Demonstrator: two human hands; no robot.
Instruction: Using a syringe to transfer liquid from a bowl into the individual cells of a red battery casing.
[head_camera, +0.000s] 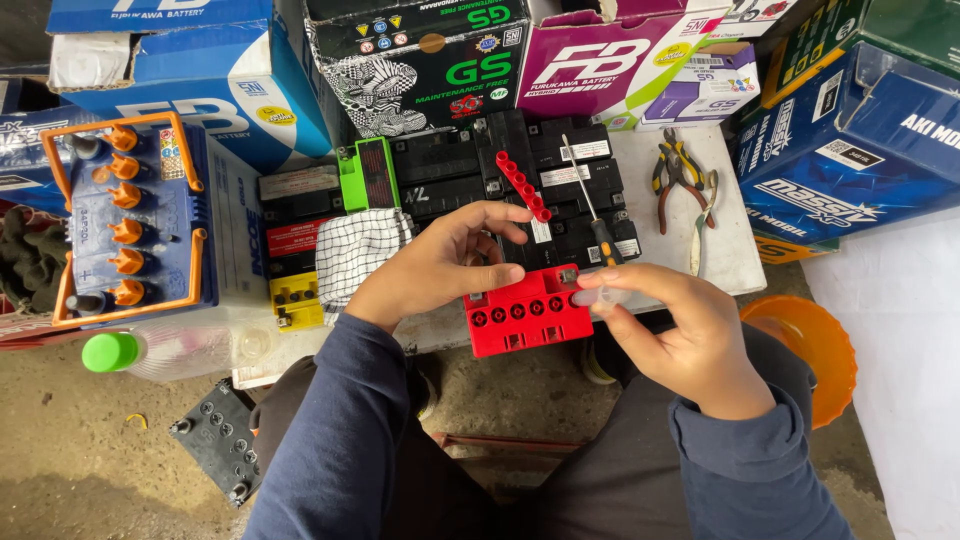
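At the near edge of the white worktop (720, 250) sits a small red plastic battery (527, 312), over which the left hand (440, 262) arches with fingers curled, holding nothing, while the right hand (672, 330) pinches a small clear plastic tube (598, 296) beside it.

L hand (440, 262) steadies red battery (527, 312); R hand (672, 322) holds clear dropper (598, 296).

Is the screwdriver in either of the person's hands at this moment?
No: the screwdriver lies on the black batteries behind the red battery, while the right hand pinches a small clear piece and the left hand holds none.
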